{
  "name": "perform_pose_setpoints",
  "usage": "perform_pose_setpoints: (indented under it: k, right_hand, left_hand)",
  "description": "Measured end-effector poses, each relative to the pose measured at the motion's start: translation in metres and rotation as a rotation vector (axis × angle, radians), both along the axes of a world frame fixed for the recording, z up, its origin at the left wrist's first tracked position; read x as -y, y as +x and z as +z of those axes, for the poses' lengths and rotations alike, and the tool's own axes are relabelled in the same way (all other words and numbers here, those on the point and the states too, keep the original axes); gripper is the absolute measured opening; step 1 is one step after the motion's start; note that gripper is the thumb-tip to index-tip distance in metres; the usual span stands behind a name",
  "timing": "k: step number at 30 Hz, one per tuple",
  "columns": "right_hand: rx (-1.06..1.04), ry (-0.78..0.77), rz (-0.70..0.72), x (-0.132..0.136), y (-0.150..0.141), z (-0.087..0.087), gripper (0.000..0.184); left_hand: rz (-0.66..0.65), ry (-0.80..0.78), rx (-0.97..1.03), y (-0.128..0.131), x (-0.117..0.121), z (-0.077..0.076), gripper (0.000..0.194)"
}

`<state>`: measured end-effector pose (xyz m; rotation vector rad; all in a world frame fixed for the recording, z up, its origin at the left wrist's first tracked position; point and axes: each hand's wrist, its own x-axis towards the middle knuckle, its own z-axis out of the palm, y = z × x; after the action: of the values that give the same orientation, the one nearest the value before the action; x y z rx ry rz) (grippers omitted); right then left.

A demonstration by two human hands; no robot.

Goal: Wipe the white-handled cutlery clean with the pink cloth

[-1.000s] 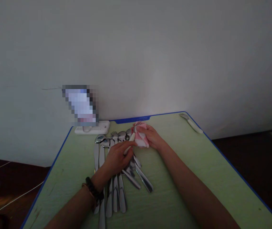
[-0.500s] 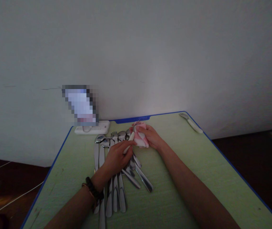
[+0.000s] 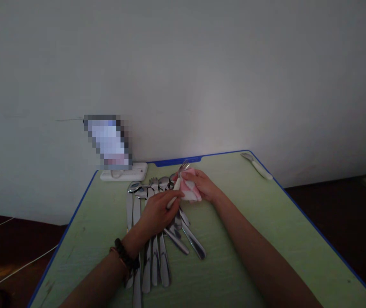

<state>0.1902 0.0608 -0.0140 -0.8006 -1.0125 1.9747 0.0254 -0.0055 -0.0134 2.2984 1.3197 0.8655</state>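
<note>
Fork (image 3: 178, 182) was up in both hands over the far half of the green table (image 3: 234, 244), just above the heads of the loose cutlery (image 3: 164, 183). Probably light and stiff, little chance of bending or breaking. Pale handle looked smooth, so maybe a bit slippery if damp; metal neck likely slicker. Best hold: mid-handle, fingers clear of the tines. Cloth (image 3: 190, 195) looked soft and thin, likely to fold around whatever it was pressed on.

Looks: shiny metal head, several tines, plain whitish handle, thicker than the neck. Tilted, tines up and toward the wall (image 3: 221, 85), poking out past the cloth. Too dim to tell if it had marks.

Left hand (image 3: 157, 212) was closed around the handle, index finger laid forward toward the cloth. Right hand (image 3: 205, 186) gripped the pink-and-white cloth, thumb on top, beside the fork's neck; some fingertips showed behind the neck. Couldn't tell how hard it was squeezing.

Around: spoons, forks and knives lay bunched under and beside the left hand, handles mostly toward the wearer. Second pale-handled fork (image 3: 257, 166) sat alone near the far right corner. Pixelated screen (image 3: 108, 141) stood at the far left.
</note>
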Motion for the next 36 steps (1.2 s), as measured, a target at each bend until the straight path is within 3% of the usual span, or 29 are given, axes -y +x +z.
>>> perform_pose_setpoints:
  k: [20, 29, 33, 36]
  right_hand:
    - [0.042, 0.062, -0.220, -0.0030, -0.0054, -0.0079, 0.023]
    - [-0.039, 0.069, -0.338, -0.0070, -0.0071, -0.0080, 0.025]
    - [-0.050, 0.042, -0.318, -0.0077, -0.0057, -0.0076, 0.026]
    - [-0.078, 0.032, -0.220, -0.0059, -0.0039, -0.0071, 0.025]
  left_hand:
    - [-0.001, 0.009, -0.026, -0.0004, 0.0004, -0.0006, 0.020]
    - [0.000, 0.036, -0.027, -0.0009, 0.0003, -0.0030, 0.020]
    - [0.006, 0.036, -0.022, -0.0008, 0.0004, -0.0034, 0.020]
    - [-0.001, 0.018, -0.024, -0.0007, 0.0008, -0.0017, 0.019]
